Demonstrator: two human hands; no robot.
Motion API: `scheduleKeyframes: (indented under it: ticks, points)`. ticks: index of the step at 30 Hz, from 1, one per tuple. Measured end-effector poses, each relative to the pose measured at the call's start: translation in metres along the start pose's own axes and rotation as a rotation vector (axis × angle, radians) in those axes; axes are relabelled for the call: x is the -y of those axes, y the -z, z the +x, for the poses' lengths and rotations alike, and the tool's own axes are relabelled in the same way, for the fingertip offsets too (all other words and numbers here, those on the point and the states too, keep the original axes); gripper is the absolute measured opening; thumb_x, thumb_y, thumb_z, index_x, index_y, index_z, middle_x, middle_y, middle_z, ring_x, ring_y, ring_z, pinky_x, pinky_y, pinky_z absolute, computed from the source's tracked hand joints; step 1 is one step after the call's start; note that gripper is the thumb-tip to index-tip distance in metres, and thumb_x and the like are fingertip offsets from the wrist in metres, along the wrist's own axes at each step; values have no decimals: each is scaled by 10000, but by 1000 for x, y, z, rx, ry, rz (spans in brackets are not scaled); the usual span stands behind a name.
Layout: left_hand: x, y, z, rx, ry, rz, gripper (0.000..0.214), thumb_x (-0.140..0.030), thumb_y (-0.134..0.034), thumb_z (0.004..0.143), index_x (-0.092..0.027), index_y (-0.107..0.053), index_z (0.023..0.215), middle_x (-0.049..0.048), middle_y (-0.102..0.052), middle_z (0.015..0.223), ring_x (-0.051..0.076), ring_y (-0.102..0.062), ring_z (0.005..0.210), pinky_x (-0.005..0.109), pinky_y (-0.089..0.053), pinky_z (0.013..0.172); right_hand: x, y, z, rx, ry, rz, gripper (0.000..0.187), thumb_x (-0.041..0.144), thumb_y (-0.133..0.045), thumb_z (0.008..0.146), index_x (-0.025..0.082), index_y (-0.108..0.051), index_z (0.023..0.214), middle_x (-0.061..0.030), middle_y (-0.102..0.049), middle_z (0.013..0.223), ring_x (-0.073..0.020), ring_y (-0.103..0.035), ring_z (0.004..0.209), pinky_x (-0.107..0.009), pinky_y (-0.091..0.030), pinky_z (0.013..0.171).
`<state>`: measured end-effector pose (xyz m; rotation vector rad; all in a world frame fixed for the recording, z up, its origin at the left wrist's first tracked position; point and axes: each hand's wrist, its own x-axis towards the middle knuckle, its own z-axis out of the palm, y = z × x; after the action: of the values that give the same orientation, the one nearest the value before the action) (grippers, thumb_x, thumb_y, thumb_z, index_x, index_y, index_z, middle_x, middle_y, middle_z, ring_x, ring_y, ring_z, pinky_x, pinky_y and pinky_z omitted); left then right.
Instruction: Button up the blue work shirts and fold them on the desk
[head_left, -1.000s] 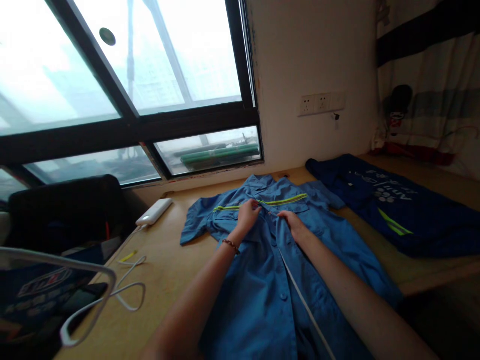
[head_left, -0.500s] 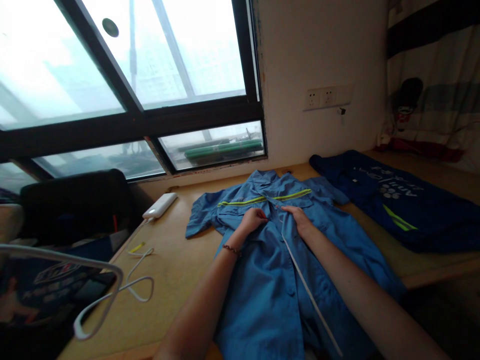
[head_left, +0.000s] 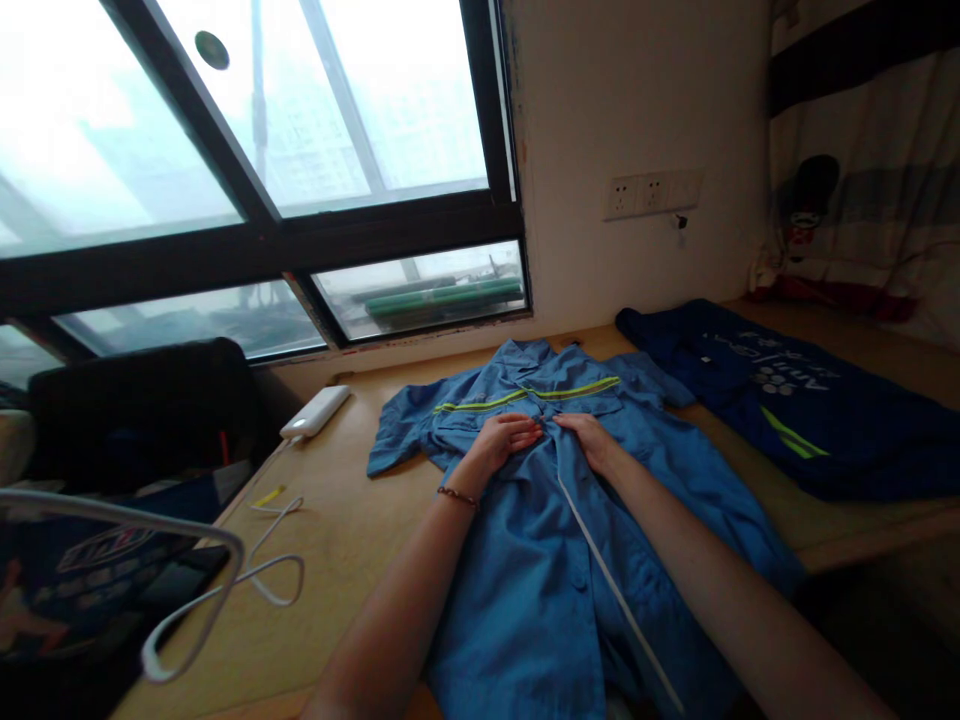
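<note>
A light blue short-sleeved work shirt [head_left: 525,590] with a yellow-green chest stripe lies spread front up on the wooden table [head_left: 352,560]. My left hand [head_left: 504,440] rests on the chest just left of the button placket, fingers curled and pinching the fabric. Just right of the placket, my right hand [head_left: 592,438] pinches the other front edge. Both hands meet at the middle, below the collar. A beaded bracelet [head_left: 456,495] circles my left wrist.
A dark blue garment [head_left: 795,410] with white print lies to the right. A white power bank [head_left: 315,411] with a white cable [head_left: 274,560] sits left. A white hanger [head_left: 187,590] and dark clothes lie front left. Window and wall outlets [head_left: 649,192] stand behind.
Both hands slid a little down the shirt front, from near the stripe to just below it, still pinching the placket edges. The camera shifted slightly.
</note>
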<state>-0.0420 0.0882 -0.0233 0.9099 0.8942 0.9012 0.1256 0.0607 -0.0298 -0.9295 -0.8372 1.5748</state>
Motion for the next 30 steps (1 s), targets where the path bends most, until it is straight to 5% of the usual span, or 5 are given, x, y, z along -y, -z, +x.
scheduleKeyframes:
  ticks: [17,25,30]
  points:
    - [11,-11,2,-112,-258,140,266,-247,-763,498,-109,-607,663,56,-633,594,152,-607,555,274,-514,580,2,-3,-3,53,32,-4,120,159,-590,610,132,-640,716,-47,-657,660,-140,-613,611,-248,-484,602]
    - [12,-17,1,-143,-211,201,310,-387,-720,549,-115,-603,638,32,-595,581,114,-566,525,223,-461,519,-14,-5,1,-56,327,-567,209,244,-555,666,158,-638,837,-32,-647,650,-165,-597,582,-263,-468,519]
    - [17,-11,6,-168,-218,54,275,-295,-739,538,-131,-538,627,-21,-523,519,72,-510,458,193,-425,472,-16,-9,-1,-48,418,-657,249,268,-499,705,161,-638,882,-34,-645,669,-151,-592,590,-254,-461,554]
